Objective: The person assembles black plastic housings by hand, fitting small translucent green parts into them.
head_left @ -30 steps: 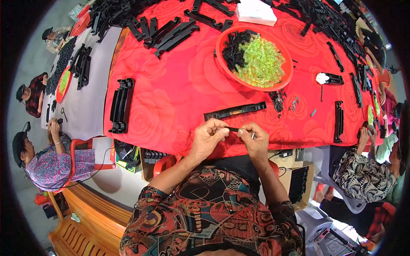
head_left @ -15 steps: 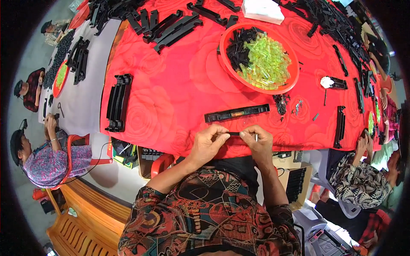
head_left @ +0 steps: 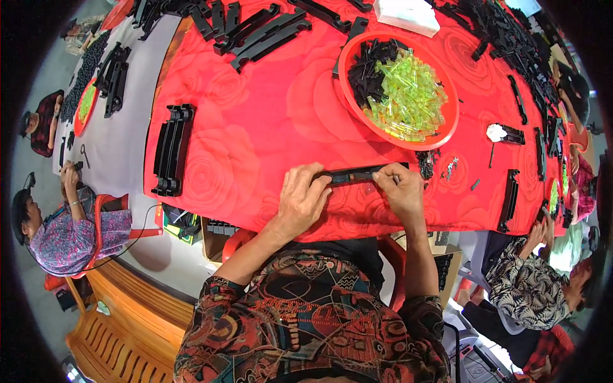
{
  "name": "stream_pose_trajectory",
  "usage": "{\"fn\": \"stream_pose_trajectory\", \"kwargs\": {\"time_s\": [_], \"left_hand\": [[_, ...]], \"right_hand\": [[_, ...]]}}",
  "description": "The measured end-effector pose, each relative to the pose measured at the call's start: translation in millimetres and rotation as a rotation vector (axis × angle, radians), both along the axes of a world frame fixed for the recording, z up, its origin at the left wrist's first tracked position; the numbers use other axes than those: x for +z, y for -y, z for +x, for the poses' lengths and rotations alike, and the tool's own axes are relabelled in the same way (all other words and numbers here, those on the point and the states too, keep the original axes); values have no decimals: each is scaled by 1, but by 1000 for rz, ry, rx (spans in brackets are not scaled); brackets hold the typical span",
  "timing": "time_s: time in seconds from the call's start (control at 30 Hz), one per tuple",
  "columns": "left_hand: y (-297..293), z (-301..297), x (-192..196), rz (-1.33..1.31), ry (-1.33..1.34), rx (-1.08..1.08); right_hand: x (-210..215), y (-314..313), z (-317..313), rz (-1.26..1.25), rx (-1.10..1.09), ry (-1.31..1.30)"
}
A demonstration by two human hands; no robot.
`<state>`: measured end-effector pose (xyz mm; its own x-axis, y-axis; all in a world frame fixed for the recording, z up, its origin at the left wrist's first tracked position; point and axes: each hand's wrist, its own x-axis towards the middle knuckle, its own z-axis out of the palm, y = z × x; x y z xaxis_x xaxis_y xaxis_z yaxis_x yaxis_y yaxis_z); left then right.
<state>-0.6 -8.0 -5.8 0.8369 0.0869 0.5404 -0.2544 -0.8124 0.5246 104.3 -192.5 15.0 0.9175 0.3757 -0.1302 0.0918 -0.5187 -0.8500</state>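
Observation:
A long, narrow black plastic housing (head_left: 345, 177) lies across the red cloth in front of me, with a small orange piece showing in its channel. At its left end, the fingers of my left hand (head_left: 299, 199) are closed on it, the thumb toward the middle. My right hand (head_left: 403, 191) bends over its right part, thumb and fingertips pinched on a small dark piece. Where that piece ends against the black channel is hard to make out. Just beyond the housing stands a red bowl (head_left: 452, 131) of yellow-green clear tubes (head_left: 410, 96) and black bits (head_left: 369, 73).
Black housings (head_left: 174, 150) stand at the table's left edge, and more (head_left: 271, 38) lie at the far side. Small black scraps (head_left: 426, 165) lie right of my right hand. A white block (head_left: 407, 14) is at the back. People (head_left: 533, 274) sit at both sides.
Both hands have moved forward from the cloth's near edge onto the housing, bringing the short black strip they held between them. The right hand has turned over it. The whole view has shifted slightly.

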Motion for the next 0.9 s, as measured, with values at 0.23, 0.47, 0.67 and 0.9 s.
{"fn": "stream_pose_trajectory", "kwargs": {"time_s": [0.23,0.47,0.67,0.9], "left_hand": [[-1,1,-11,-70,10,-29],[-3,1,-10,-86,2,-43],[-2,2,-9,-76,0,-43],[0,4,-2,36,-21,-87]], "right_hand": [[5,-7,6,-44,74,-19],[6,-6,15,-107,147,-67],[8,-11,14,-210,169,-16],[14,-17,12,-369,238,117]]}}
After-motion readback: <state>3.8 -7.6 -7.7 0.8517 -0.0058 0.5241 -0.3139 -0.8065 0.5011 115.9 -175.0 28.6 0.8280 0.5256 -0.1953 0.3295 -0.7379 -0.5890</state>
